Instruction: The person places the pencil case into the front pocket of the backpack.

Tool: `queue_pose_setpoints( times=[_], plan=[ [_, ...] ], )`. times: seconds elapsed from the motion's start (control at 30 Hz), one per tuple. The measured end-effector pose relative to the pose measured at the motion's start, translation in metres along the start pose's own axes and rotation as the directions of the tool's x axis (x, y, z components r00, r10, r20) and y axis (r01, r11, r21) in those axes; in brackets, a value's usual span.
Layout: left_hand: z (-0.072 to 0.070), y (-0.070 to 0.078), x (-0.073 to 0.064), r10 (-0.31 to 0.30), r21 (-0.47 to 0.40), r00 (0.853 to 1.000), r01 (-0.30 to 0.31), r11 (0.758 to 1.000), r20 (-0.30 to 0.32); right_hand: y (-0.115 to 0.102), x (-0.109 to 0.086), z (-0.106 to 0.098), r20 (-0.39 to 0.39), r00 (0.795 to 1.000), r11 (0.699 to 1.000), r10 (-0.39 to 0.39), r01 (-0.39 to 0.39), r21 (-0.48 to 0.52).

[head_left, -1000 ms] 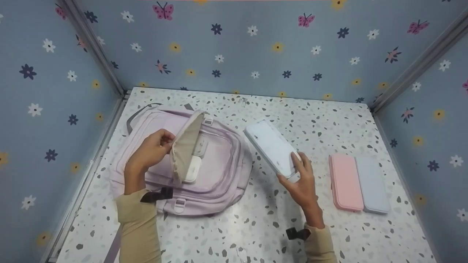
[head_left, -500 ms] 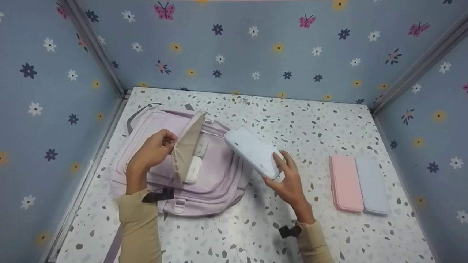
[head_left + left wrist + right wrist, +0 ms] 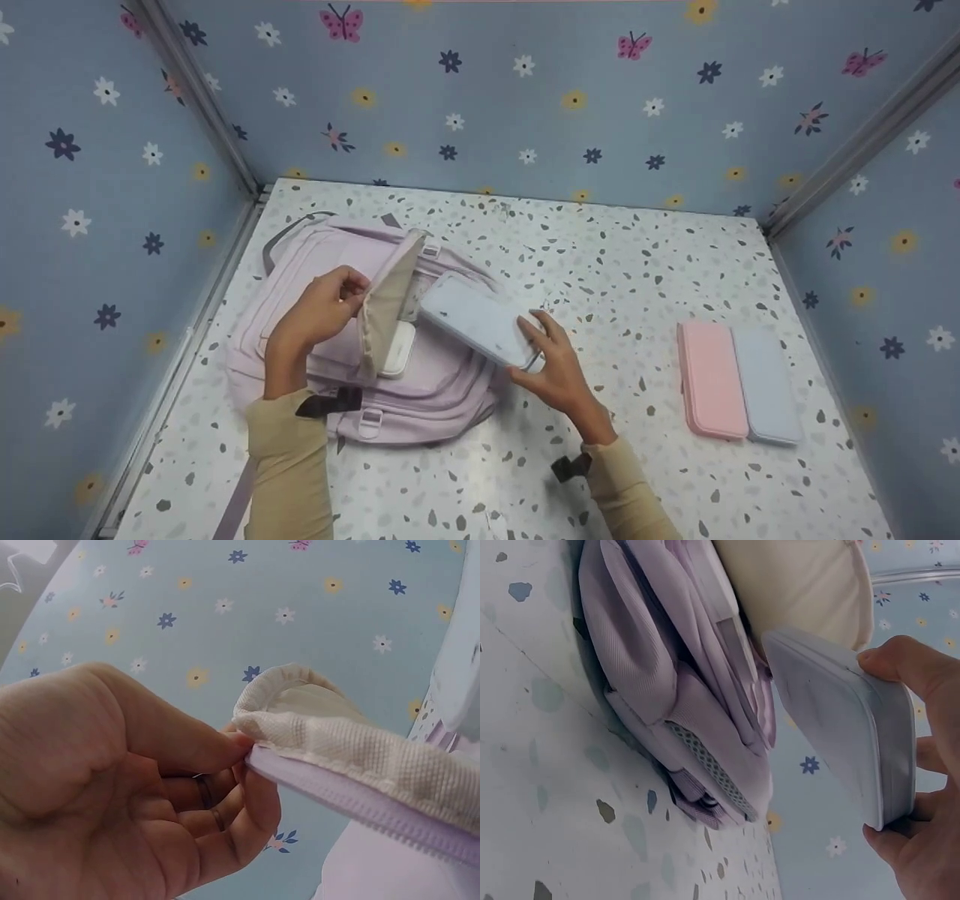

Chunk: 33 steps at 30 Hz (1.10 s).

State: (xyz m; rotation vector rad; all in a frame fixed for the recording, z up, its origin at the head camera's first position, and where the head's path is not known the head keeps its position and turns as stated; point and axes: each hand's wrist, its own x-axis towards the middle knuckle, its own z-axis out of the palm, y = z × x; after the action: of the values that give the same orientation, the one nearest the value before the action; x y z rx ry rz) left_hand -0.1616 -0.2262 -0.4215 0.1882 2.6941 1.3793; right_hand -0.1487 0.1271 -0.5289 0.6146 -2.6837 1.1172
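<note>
A lilac backpack (image 3: 442, 375) lies on its back at the left, its front pocket unzipped. My left hand (image 3: 311, 315) pinches the edge of the pocket's beige-lined flap (image 3: 386, 315) and holds it up. In the left wrist view, thumb and forefinger meet at the flap's zipper edge (image 3: 367, 802). A flat white case (image 3: 476, 319) with rounded corners is gripped at its near end by my right hand (image 3: 555, 367). The case tilts over the open pocket, its far end close to the flap. Inside the pocket sits a small white rounded item (image 3: 400, 351), partly behind the flap.
On the right, a pink case (image 3: 712, 379) and a pale blue case (image 3: 766, 382) lie side by side on the speckled white tabletop (image 3: 600, 255). Blue flowered panels (image 3: 487, 97) stand around the back and sides. A backpack strap (image 3: 232, 506) trails toward the front left.
My right hand has carried the white case leftward, from beside the backpack to over its open pocket. My left hand keeps the flap lifted in nearly the same place.
</note>
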Motion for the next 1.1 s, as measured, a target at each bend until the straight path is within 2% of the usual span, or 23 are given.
queue_pose_setpoints(
  times=[0.33,0.53,0.73,1.1],
  plan=[
    [0.004,0.003,0.002,-0.002,0.036,0.999,0.003,0.999,-0.033,-0.002,0.019,0.019,0.082,0.996,0.999,-0.029,0.026,0.029],
    [0.005,0.007,0.003,-0.009,0.027,0.999,0.010,1.000,-0.035,-0.002,0.032,0.020,0.148,0.988,0.997,-0.036,0.026,0.073],
    [0.011,0.012,0.005,-0.008,-0.023,0.999,0.008,1.000,-0.037,0.003,0.036,0.020,0.117,0.993,0.986,-0.004,-0.015,0.168],
    [0.018,0.019,0.008,0.048,-0.017,0.998,-0.048,0.999,-0.033,0.000,0.049,0.039,0.114,0.993,0.993,-0.027,0.014,0.117]
  ],
)
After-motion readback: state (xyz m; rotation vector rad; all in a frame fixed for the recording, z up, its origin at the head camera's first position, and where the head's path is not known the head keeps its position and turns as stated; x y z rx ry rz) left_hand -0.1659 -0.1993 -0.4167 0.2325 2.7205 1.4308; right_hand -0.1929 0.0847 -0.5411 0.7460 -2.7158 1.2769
